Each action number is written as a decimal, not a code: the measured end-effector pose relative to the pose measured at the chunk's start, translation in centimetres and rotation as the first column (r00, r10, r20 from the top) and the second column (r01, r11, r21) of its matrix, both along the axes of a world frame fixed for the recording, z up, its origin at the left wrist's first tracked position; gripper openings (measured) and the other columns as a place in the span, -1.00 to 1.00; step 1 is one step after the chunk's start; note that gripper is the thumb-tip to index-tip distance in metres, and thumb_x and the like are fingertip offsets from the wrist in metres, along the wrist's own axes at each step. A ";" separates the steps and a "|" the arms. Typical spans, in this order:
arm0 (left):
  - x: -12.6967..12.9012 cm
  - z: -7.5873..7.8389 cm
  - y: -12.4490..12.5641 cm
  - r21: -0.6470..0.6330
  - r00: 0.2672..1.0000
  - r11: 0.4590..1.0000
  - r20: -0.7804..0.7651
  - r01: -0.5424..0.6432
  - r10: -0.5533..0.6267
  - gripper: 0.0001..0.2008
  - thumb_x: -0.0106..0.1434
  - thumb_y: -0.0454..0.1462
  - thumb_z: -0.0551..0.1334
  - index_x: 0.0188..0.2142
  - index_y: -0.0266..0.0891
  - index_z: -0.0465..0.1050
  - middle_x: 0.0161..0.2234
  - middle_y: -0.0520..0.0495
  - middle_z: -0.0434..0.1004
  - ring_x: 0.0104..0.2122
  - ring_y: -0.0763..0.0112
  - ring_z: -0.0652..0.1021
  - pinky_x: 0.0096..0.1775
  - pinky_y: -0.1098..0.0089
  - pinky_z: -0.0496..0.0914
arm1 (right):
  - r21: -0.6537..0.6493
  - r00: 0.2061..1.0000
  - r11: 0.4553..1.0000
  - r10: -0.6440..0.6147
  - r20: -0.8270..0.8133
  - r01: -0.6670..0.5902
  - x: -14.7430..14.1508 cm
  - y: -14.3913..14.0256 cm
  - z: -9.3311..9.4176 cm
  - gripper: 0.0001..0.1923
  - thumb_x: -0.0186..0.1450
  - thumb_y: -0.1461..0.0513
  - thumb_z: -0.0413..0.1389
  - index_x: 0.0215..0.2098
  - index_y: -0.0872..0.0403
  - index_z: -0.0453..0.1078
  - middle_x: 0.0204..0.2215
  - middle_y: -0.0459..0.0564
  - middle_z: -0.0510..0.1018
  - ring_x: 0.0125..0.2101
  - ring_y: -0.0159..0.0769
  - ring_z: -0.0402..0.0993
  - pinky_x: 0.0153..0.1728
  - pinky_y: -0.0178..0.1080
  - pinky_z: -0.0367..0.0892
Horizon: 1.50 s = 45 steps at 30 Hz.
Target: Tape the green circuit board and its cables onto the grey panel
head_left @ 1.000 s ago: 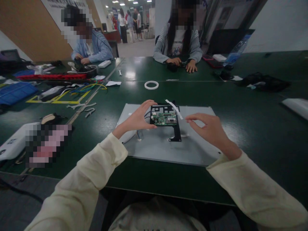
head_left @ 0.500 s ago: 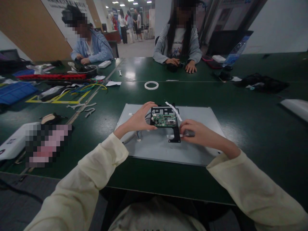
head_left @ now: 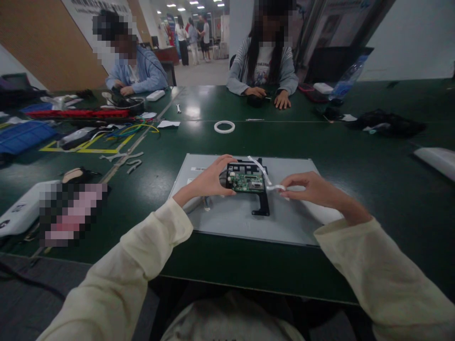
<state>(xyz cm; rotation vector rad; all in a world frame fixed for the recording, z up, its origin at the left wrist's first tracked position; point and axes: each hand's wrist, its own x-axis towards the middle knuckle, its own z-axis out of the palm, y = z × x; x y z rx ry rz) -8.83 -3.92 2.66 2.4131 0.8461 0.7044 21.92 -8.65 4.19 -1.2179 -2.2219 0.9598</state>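
My left hand (head_left: 213, 179) is closed around the left side of a black bracket (head_left: 263, 201), thumb at the near edge and fingers at the far edge. A green circuit board (head_left: 245, 181) is fixed on that bracket. My right hand (head_left: 307, 190) pinches the end of a thin white strip (head_left: 275, 187) just right of the bracket. Another length of white strip (head_left: 258, 166) runs slantwise over the bracket's far right corner; whether the two are one piece I cannot tell. Beneath both hands lies a flat light-grey panel (head_left: 227, 222) with a barcode label.
A white ring-shaped roll (head_left: 224, 127) lies beyond the panel. Grey scraps (head_left: 133, 166), coloured wires (head_left: 131, 130) and a blue bin (head_left: 26, 137) are at left. Two people sit across the green table (head_left: 355, 151). A small wrench (head_left: 178, 109) and a bottle (head_left: 350, 78) lie farther off.
My right hand has moved right, away from the bracket's edge, with the white strip now stretched from its fingertips. The bracket and my left hand have shifted slightly right and nearer.
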 end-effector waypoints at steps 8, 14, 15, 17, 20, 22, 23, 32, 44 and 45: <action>0.4 -0.7 -0.2 -0.022 1.000 1.000 -0.010 0.020 -0.021 -0.20 -0.05 -0.13 0.36 0.14 -0.18 0.05 0.17 -0.21 0.08 0.17 0.12 0.20 0.17 0.11 0.12 | 0.013 0.948 0.969 -0.237 -0.212 0.245 0.5 -0.2 1.2 -0.66 0.08 -0.04 0.22 -0.46 0.08 0.46 -0.43 -0.02 0.55 -0.38 -0.27 0.49 -0.36 -0.23 0.42; 0.8 -1.1 -0.1 -0.036 0.999 0.998 0.012 0.046 -0.046 -0.18 -0.06 -0.12 0.35 0.16 -0.18 0.05 0.16 -0.21 0.11 0.16 0.10 0.22 0.17 0.09 0.12 | 0.090 0.924 0.938 -0.309 -0.224 0.335 0.2 0.0 1.0 -0.66 0.17 -0.05 0.14 -0.43 0.05 0.48 -0.42 -0.03 0.55 -0.37 -0.28 0.49 -0.32 -0.22 0.41; 0.8 -1.1 -0.2 -0.043 0.999 0.998 0.009 0.048 -0.048 -0.17 -0.05 -0.11 0.35 0.17 -0.18 0.04 0.16 -0.21 0.11 0.16 0.10 0.22 0.17 0.09 0.12 | 0.093 0.923 0.934 -0.319 -0.218 0.345 0.1 0.1 0.9 -0.66 0.18 -0.05 0.13 -0.42 0.04 0.48 -0.41 -0.03 0.55 -0.37 -0.28 0.48 -0.32 -0.21 0.40; 0.9 -1.1 -0.2 -0.059 0.999 0.997 -0.001 0.041 -0.041 -0.15 -0.05 -0.11 0.35 0.19 -0.17 0.01 0.18 -0.22 0.09 0.17 0.08 0.21 0.17 0.08 0.11 | 0.092 0.916 0.928 -0.336 -0.217 0.362 0.0 0.2 0.7 -0.65 0.18 -0.06 0.12 -0.42 0.05 0.48 -0.41 -0.04 0.55 -0.36 -0.27 0.48 -0.30 -0.20 0.40; 0.9 -1.2 -0.4 -0.081 0.999 0.997 -0.037 0.020 -0.023 -0.10 -0.03 -0.08 0.34 0.23 -0.15 -0.05 0.22 -0.23 0.04 0.19 0.04 0.18 0.17 0.04 0.11 | 0.088 0.903 0.913 -0.373 -0.214 0.398 -0.3 0.3 0.4 -0.65 0.19 -0.05 0.11 -0.41 0.06 0.47 -0.38 -0.02 0.55 -0.34 -0.26 0.48 -0.25 -0.19 0.38; 0.9 -1.2 -0.4 -0.078 0.997 0.997 -0.071 0.009 -0.014 -0.07 -0.02 -0.06 0.33 0.25 -0.15 -0.09 0.23 -0.24 0.02 0.19 0.02 0.18 0.16 0.02 0.11 | 0.080 0.891 0.902 -0.399 -0.218 0.424 -0.4 0.4 0.2 -0.66 0.19 -0.03 0.12 -0.42 0.08 0.45 -0.36 -0.01 0.56 -0.32 -0.26 0.48 -0.23 -0.18 0.37; 0.8 -1.2 -0.4 -0.072 0.996 0.997 -0.086 0.004 -0.011 -0.06 -0.02 -0.04 0.33 0.26 -0.15 -0.11 0.24 -0.25 0.01 0.20 0.01 0.17 0.16 0.01 0.11 | 0.073 0.883 0.896 -0.413 -0.224 0.438 -0.5 0.5 0.0 -0.68 0.19 -0.01 0.12 -0.43 0.08 0.44 -0.35 -0.01 0.56 -0.31 -0.26 0.48 -0.22 -0.18 0.36; -0.5 -0.4 0.6 -0.049 0.995 0.994 -0.022 -0.099 0.098 -0.29 0.23 0.00 0.11 0.27 -0.16 -0.13 0.27 -0.22 -0.02 0.23 0.17 0.12 0.20 0.12 0.04 | 0.033 0.801 0.836 -0.513 -0.309 0.548 -1.0 1.3 -2.3 -0.69 0.20 0.03 0.11 -0.29 0.11 0.38 -0.31 0.05 0.56 -0.31 -0.26 0.49 -0.23 -0.18 0.37; 1.0 3.0 -0.5 0.172 0.961 0.967 -0.172 -0.186 0.216 -0.59 0.34 -0.24 -0.05 0.14 -0.34 0.15 0.14 -0.23 0.26 0.13 0.23 0.30 0.14 0.19 0.18 | 0.337 0.898 0.836 -0.433 -0.080 0.433 -2.5 0.3 -3.9 -0.77 0.39 0.09 -0.15 -0.15 0.06 0.17 -0.20 0.06 0.54 -0.25 -0.20 0.48 -0.28 -0.19 0.30; 1.8 3.1 -0.7 0.187 0.959 0.972 -0.217 -0.142 0.181 -0.59 0.33 -0.25 -0.06 0.13 -0.35 0.16 0.13 -0.24 0.28 0.12 0.21 0.32 0.12 0.18 0.19 | 0.338 0.906 0.845 -0.417 -0.068 0.414 -2.6 0.2 -4.0 -0.77 0.39 0.09 -0.16 -0.14 0.06 0.16 -0.19 0.06 0.53 -0.25 -0.20 0.48 -0.28 -0.20 0.29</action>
